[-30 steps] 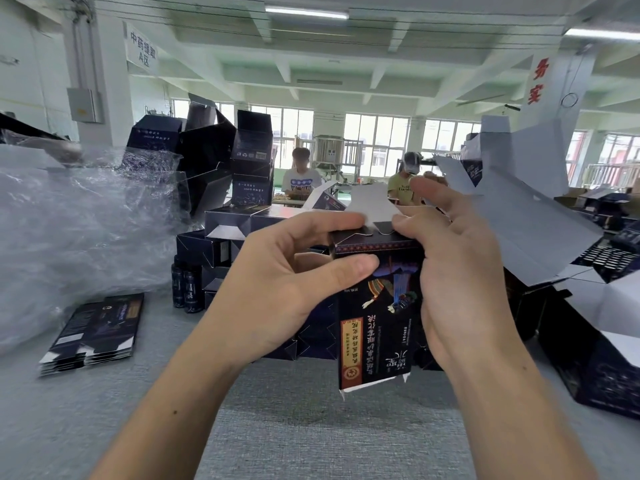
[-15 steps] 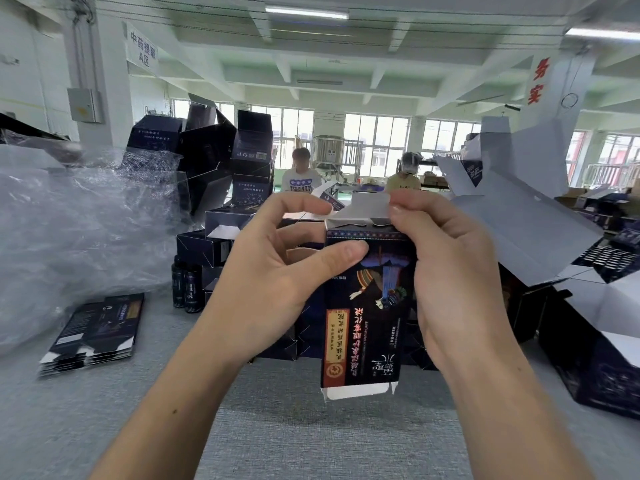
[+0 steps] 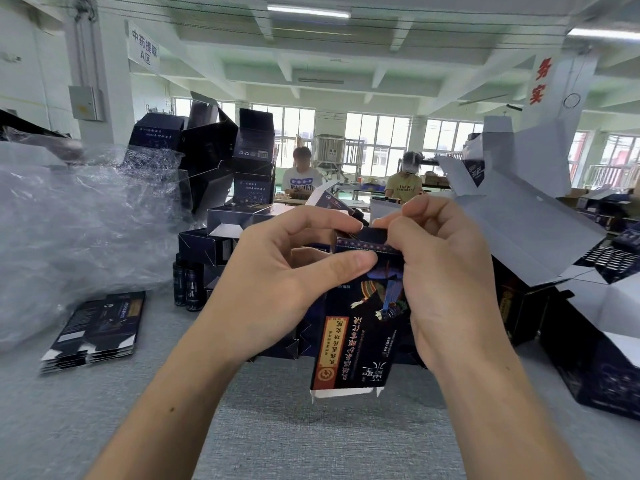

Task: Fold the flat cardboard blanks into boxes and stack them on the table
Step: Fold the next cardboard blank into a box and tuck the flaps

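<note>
I hold a small dark-blue printed box (image 3: 360,344) upright above the grey table (image 3: 311,441), its bottom flaps hanging loose. My left hand (image 3: 277,282) grips its left side, thumb across the front near the top. My right hand (image 3: 446,271) grips the right side, fingertips pressing the top flap down at the upper edge. A stack of flat blanks (image 3: 97,327) lies on the table to the left. Folded dark boxes (image 3: 239,168) are piled behind my hands.
Crumpled clear plastic wrap (image 3: 76,220) fills the left. Two small dark bottles (image 3: 187,285) stand by the box pile. Large opened cartons (image 3: 533,223) with white insides crowd the right. Two people (image 3: 301,174) sit working at a far table.
The white top flap, sticking up earlier, has been folded down into the box. My right fingers curled onto the top edge and the box rose slightly.
</note>
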